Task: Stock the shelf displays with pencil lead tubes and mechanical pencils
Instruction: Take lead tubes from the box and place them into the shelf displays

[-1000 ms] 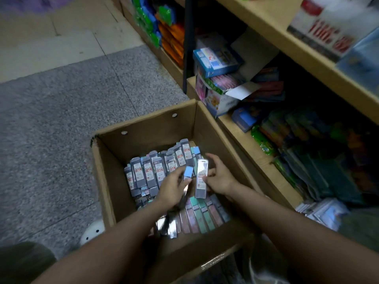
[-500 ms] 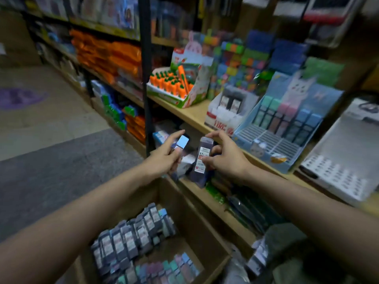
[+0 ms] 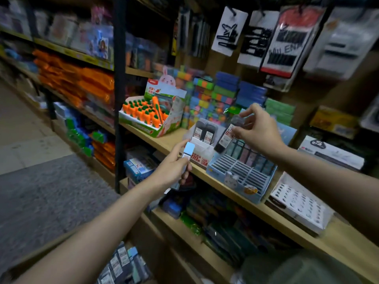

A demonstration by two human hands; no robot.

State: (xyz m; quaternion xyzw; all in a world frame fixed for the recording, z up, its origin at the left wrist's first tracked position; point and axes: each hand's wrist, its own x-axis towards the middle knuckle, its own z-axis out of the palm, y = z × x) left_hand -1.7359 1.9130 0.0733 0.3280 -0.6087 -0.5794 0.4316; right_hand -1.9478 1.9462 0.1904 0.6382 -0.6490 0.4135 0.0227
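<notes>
While our right hand (image 3: 258, 131) pinches a dark lead tube (image 3: 225, 139) over the white display box (image 3: 202, 150), which holds two like tubes, our left hand (image 3: 174, 168) grips a blue-capped tube (image 3: 188, 151) at the shelf's (image 3: 164, 142) front edge beside the half-empty blue tray (image 3: 242, 175).

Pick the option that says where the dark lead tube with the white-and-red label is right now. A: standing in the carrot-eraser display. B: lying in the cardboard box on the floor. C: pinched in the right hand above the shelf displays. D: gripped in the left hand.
C: the right hand pinches the dark lead tube with the white-and-red label by its top, tilted, in front of the white display box and the blue slotted display tray; the left hand grips a light-blue-capped tube.
</notes>
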